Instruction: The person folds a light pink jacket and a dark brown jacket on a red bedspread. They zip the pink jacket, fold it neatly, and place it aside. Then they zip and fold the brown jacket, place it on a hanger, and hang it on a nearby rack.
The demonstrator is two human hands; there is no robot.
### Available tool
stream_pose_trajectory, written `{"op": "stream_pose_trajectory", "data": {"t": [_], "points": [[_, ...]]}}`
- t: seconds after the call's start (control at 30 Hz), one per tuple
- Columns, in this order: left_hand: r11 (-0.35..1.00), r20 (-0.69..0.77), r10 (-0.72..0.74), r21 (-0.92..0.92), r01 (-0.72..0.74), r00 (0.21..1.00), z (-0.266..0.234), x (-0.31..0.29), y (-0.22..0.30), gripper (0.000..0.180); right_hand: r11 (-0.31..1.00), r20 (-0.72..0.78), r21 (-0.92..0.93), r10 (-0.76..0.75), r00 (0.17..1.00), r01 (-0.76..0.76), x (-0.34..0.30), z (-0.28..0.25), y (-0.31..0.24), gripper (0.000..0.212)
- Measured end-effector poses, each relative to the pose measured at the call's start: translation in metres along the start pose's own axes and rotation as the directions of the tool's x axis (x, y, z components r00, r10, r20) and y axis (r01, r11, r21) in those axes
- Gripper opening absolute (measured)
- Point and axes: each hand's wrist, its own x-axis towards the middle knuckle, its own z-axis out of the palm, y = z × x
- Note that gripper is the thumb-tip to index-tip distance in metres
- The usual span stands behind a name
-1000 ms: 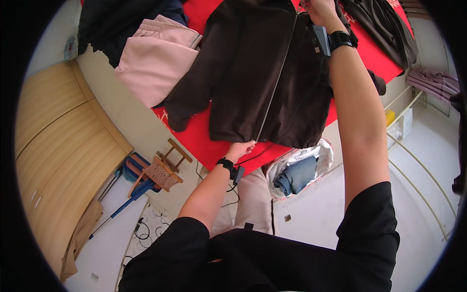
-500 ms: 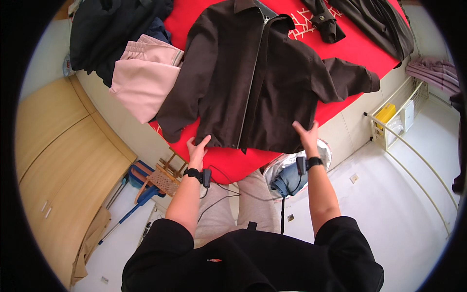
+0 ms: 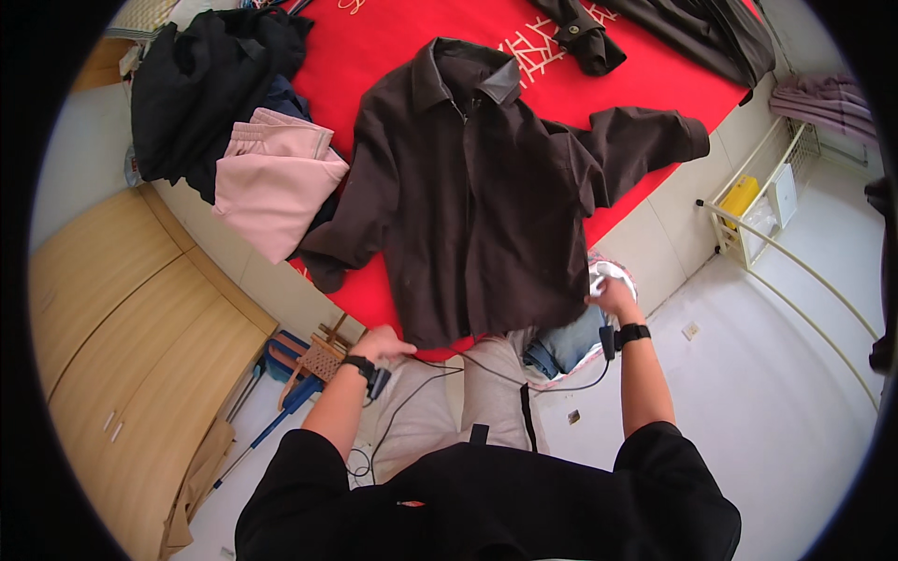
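A dark brown collared jacket [image 3: 486,206] lies spread over the red bedcover [image 3: 374,280], collar away from me and its hem over the near edge. My left hand [image 3: 385,344] is closed on the hem at the jacket's lower left corner. At the lower right corner my right hand [image 3: 613,295] pinches the hem. The right sleeve [image 3: 645,150] stretches out to the side, while the left sleeve [image 3: 341,243] is bent downward. The front panels meet along the middle, where the zipper is mostly hidden.
Folded pink trousers [image 3: 276,182] and a heap of black clothes [image 3: 210,89] lie at the left. More dark garments [image 3: 711,37] rest at the far right. Below the bed edge stand a bag with blue jeans [image 3: 566,348] and a stool [image 3: 323,360]. Cables [image 3: 505,379] hang before my legs.
The jacket has been drawn toward me, its hem now past the bed's near edge. Its front panels have come together over the zipper. Both hands have moved nearer and slightly apart.
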Motion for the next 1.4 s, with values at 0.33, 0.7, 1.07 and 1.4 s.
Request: {"op": "stream_pose_trajectory", "data": {"t": [0.33, 0.7, 1.07, 1.4], "points": [[0.714, -0.871, 0.449, 0.216, -0.666, 0.199, -0.316, 0.024, 0.198, 0.036, 0.429, -0.686, 0.092, -0.627, 0.37, 0.899, 0.095, -0.225, -0.285, 0.024], [0.769, -0.743, 0.639, 0.616, -0.169, 0.199, -0.383, 0.014, 0.311, 0.03, 0.606, -0.361, -0.604, -0.787, 0.5, 0.517, 0.169, -0.287, -0.343, 0.029], [0.582, -0.849, 0.527, 0.375, -0.721, -0.017, -0.341, -0.011, 0.264, 0.046, 0.685, -0.861, -0.174, -0.455, 0.228, 0.707, 0.15, -0.323, -0.185, 0.034], [0.817, -0.641, -0.012, -0.449, -0.362, 0.767, -0.057, -0.003, 0.027, 0.071, -0.175, -0.134, 0.966, 0.286, 0.949, 0.19, 0.176, -0.159, -0.001, 0.093]]}}
